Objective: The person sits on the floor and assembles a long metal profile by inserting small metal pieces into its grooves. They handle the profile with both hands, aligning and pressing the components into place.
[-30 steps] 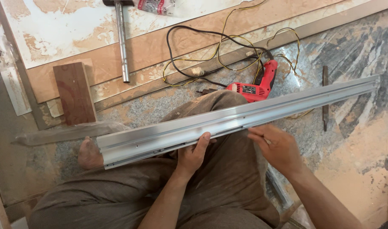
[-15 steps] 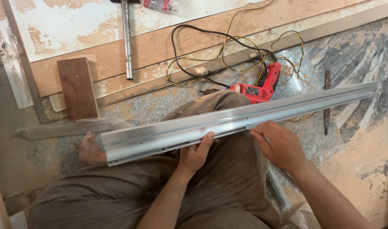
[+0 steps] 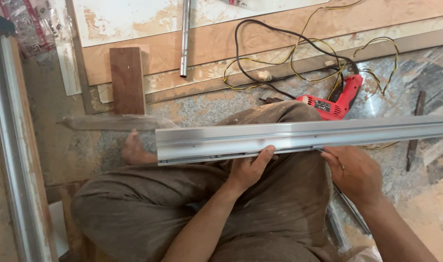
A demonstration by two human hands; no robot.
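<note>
Since the earlier frame the long aluminium rail (image 3: 299,138) has levelled out, lying almost flat across the person's lap instead of slanting up to the right. Its blunt end sits above a bare foot (image 3: 134,151); the other end runs off the right edge. Left hand (image 3: 250,170) cups the rail's near edge from below, thumb up against it. Right hand (image 3: 355,173) closes loosely under that edge further right. Red drill (image 3: 335,102) lies on the floor beyond

You've levelled the metal rail (image 3: 304,138) from its slant; your view has slid right, baring a bar (image 3: 13,145) at left.
</note>
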